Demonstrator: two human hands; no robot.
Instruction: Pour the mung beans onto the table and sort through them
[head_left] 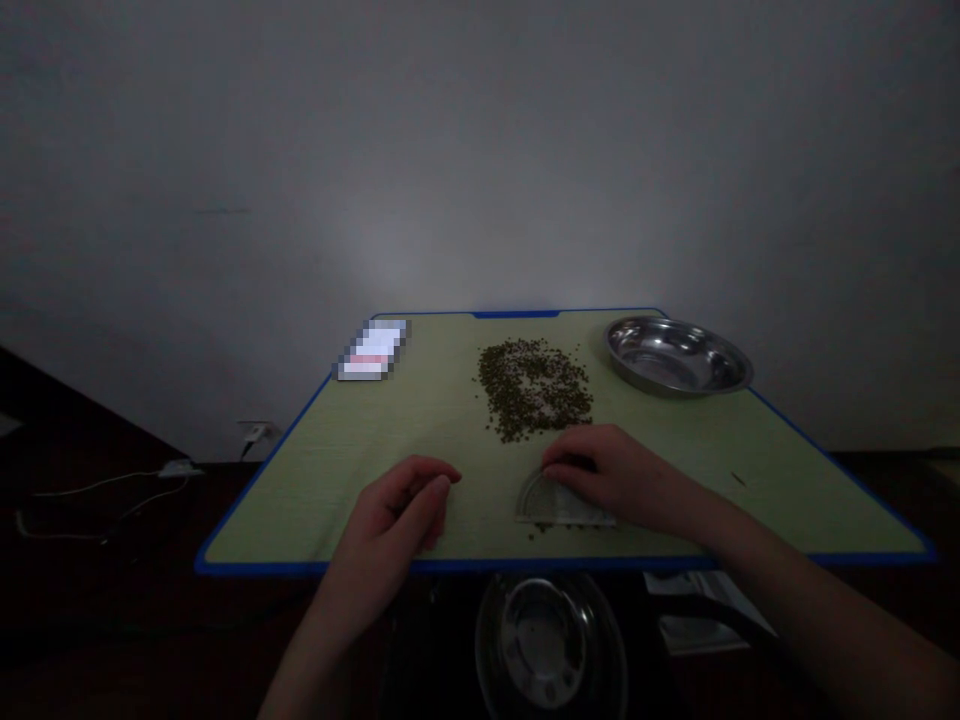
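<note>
My right hand [611, 470] is closed on a clear half-round protractor [551, 500], pinching its curved upper edge. The protractor's straight edge faces me near the front of the table, with a few small grains [532, 537] along it. My left hand [397, 505] is loosely curled to the left of the protractor, thumb close to the index finger, with nothing visible in it. Beyond both hands lies a spread pile of small dark green beans or seeds [510, 390], with paler bits mixed in.
A shallow steel bowl [667, 375] stands at the table's back right. A phone [373, 350] with a lit, blurred screen lies at the back left. Below the front edge sits another metal bowl [551, 640]. The green table [300, 470] has a blue rim; a wall rises behind it.
</note>
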